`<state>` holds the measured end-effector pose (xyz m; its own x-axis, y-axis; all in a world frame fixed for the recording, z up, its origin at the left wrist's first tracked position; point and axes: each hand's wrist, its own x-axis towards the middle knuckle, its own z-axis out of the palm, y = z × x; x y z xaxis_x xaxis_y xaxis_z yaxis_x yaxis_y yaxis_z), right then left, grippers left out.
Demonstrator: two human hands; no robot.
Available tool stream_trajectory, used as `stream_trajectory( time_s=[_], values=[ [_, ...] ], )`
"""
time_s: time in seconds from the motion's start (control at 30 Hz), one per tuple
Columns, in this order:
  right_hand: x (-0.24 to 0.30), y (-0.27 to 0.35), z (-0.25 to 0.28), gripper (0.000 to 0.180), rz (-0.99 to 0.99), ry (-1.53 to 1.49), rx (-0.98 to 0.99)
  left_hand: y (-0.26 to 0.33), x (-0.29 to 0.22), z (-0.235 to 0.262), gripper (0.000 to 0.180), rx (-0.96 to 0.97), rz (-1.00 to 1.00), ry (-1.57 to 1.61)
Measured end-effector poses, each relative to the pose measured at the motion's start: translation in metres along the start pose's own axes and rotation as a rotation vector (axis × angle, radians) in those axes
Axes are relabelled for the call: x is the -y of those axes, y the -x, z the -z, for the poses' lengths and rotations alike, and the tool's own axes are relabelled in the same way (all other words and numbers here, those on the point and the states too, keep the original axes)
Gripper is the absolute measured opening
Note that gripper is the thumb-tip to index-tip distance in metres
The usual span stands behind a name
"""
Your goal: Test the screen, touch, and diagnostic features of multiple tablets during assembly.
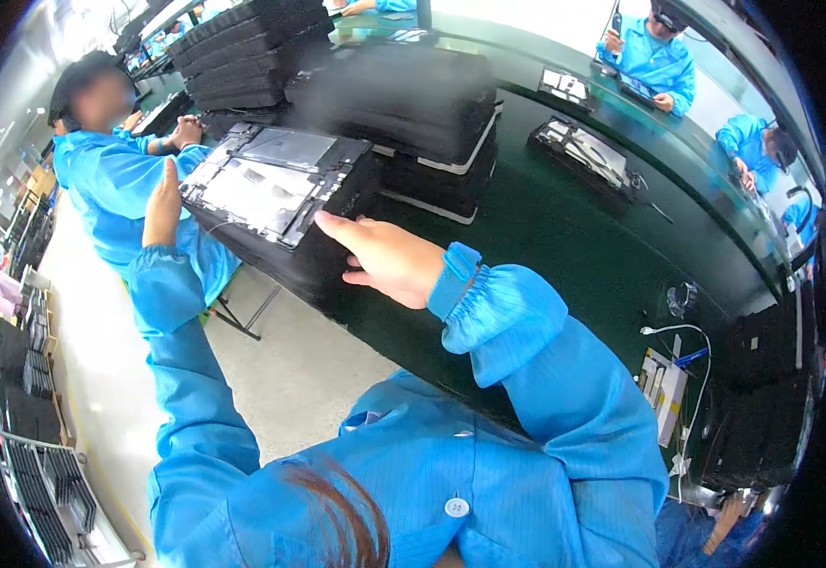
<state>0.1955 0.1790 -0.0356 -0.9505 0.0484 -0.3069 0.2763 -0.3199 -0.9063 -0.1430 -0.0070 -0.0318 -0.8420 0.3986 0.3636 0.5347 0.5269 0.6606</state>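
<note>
In front of me to the left is a black tray (287,240), with a flat electronic device (257,180) lying in it, its silver plates and black frame facing up. My left hand (163,206) holds the tray's left side, fingers mostly out of sight behind the edge. At the near right corner my right hand (389,257) grips the same tray, thumb on top and fingers curled down its side. The tray sits at the left end of the dark green table (517,246); what lies under it is dark and hard to make out.
Behind the tray rise a tall stack of black foam trays (243,59) and a second dark stack (422,104). A co-worker (139,189) sits close on the left. Further right lie another loaded tray (583,151), a screwdriver (654,204) and a white cable (706,355).
</note>
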Motion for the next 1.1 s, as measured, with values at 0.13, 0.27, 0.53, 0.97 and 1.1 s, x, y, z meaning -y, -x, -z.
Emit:
stream_trajectory(
  time_s=[0.13, 0.27, 0.53, 0.97, 1.1],
  values=[
    [0.006, -0.01, -0.011, 0.072, -0.067, 0.18, -0.059, 0.02, -0.023, -0.002, 0.055, -0.253, -0.294, -0.13],
    [0.0, 0.008, -0.009, 0.069, 0.029, 0.184, -0.135, 0.055, -0.077, 0.004, 0.053, -0.375, -0.339, -0.04],
    [-0.005, 0.098, -0.008, 0.042, 0.247, -0.187, -0.056, 0.139, -0.101, 0.048, 0.05, 0.185, -0.025, 1.11],
    [-0.12, 0.292, 0.034, 0.069, 0.158, -0.179, -0.657, 0.254, -0.177, -0.05, 0.057, 1.245, 0.364, 1.234],
    [-0.153, 0.307, 0.04, 0.059, 0.299, -0.336, -0.781, 0.263, -0.189, -0.104, 0.052, 1.269, 0.371, 1.037]
  ],
)
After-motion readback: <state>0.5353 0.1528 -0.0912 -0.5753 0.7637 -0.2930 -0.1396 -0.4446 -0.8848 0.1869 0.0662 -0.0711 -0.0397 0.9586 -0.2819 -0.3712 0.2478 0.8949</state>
